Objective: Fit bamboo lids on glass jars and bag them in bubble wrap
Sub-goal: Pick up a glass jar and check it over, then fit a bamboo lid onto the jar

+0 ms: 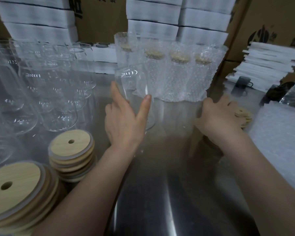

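Note:
My left hand [124, 120] grips a clear, lidless glass jar [134, 86] standing upright on the steel table [160, 184] at centre. My right hand [218, 118] lies palm down over a small pile of bamboo lids [243, 116] at the right; its fingertips are hidden. Behind the jar stands a row of several lidded jars in bubble wrap [177, 74]. Two stacks of bamboo lids with straw holes sit at the lower left, a tall one [71, 152] and a nearer one [15, 189].
Many bare glass jars [41, 92] crowd the left side. White foam sheets [266, 65] and a dark mug [243, 82] lie at right, with bubble wrap [279, 138] beside them. Cardboard boxes [271, 17] and white foam blocks [152, 24] wall the back.

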### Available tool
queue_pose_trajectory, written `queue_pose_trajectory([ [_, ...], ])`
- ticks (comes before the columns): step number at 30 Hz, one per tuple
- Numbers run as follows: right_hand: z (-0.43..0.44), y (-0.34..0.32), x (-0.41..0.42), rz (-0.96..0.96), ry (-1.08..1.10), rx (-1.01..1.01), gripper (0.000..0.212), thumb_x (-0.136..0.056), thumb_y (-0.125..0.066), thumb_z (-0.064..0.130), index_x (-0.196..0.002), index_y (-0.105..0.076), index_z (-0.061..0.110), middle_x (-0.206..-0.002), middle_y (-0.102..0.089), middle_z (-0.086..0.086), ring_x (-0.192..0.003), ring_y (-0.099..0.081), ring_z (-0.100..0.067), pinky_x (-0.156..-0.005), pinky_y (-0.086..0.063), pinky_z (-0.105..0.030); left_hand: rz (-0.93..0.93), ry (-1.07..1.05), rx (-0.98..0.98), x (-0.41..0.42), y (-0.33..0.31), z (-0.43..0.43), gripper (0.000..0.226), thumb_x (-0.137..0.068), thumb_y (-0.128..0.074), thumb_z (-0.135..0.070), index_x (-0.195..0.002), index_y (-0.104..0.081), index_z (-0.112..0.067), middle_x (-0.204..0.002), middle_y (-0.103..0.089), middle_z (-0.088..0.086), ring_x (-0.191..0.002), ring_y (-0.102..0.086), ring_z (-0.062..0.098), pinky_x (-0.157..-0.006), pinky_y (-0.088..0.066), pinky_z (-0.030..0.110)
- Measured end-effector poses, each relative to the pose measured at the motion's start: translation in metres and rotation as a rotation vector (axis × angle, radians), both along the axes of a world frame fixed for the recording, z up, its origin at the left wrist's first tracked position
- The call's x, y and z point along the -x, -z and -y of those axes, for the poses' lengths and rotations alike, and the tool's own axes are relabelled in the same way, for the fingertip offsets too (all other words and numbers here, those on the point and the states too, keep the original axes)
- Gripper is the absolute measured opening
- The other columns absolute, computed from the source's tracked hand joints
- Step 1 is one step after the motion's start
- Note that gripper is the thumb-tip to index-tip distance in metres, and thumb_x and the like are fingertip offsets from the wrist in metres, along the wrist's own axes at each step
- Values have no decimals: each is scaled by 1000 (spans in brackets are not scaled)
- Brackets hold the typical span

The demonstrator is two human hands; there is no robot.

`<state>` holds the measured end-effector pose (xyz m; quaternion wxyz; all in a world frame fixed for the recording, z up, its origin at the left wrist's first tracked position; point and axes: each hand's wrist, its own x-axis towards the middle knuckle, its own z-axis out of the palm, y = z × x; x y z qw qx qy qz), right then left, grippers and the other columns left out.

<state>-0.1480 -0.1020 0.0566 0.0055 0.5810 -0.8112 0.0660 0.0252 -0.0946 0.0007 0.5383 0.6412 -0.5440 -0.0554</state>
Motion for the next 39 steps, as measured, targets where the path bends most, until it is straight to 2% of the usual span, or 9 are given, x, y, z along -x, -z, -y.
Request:
queue_pose_trajectory([
  [7,6,5,12,-95,-12,6,35,-91,-51,7,-126,-50,6,-132,-39,-22,-129,-33,-42,-106,-29,-48,31,-3,2,-2,7,2,97,-85,-49,-68,-156,-4,-18,-137,-51,13,-120,-41,31,-93,-38,44],
  [14,11,7,16,52,-104,152,29,-87,-62,14,-115,-54,15,-125,-45,-19,-122,-38,-42,-105,-34,-51,16,-24,-13,-5,7,3,94,-86,-59,-60,-155,-8,-21,-137,-51,15,-121,-39,32,-98,-35,46],
  [19,7,11,-6,658,-370,475,31,-84,-70,28,-114,-62,26,-101,-59,-3,-90,-58,-21,-75,-50,-38,11,-59,-7,-4,5,3,93,-86,-64,-52,-155,-12,-16,-142,-44,17,-125,-40,36,-104,-32,47],
  [21,6,15,-18,1088,-355,432,20,-87,-70,24,-106,-63,23,-82,-60,0,-74,-63,-20,-66,-57,-43,5,-64,7,-2,4,2,94,-85,-66,-49,-155,-12,-14,-147,-38,16,-131,-37,34,-108,-26,45],
  [25,7,23,-33,1623,-305,224,14,-97,-57,32,-100,-62,19,-94,-59,-8,-70,-71,-25,-59,-60,-39,79,-148,47,7,-3,-7,96,-80,-69,-40,-154,-14,-14,-157,-20,14,-143,-23,32,-111,-21,47],
  [28,12,29,-36,1852,-237,148,31,-101,-44,42,-100,-62,16,-86,-61,-9,-59,-67,-20,-56,-58,-34,227,-88,302,17,-13,-18,86,-76,-68,-26,-148,-29,-3,-154,-23,25,-142,-28,38,-110,-29,56],
  [31,13,34,-36,2061,-225,93,47,-101,-41,49,-90,-70,14,-75,-66,-7,-66,-68,-20,-62,-58,-33,351,173,416,31,-15,-24,76,-77,-65,-17,-143,-35,3,-153,-25,28,-144,-26,41,-112,-30,57],
  [34,12,38,-33,2127,-319,60,62,-101,-36,47,-70,-80,15,-75,-74,-6,-71,-74,-16,-58,-57,-26,385,445,178,40,-12,-28,77,-84,-62,-17,-151,-25,-1,-161,-18,17,-151,-10,27,-122,-17,44],
  [39,13,42,-36,2109,-323,14,55,-100,-38,39,-72,-81,17,-82,-76,-1,-78,-74,-12,-64,-58,-23,390,548,-29,37,0,-17,69,-99,-50,-22,-156,-11,-11,-165,-4,4,-152,3,12,-122,1,24],
])
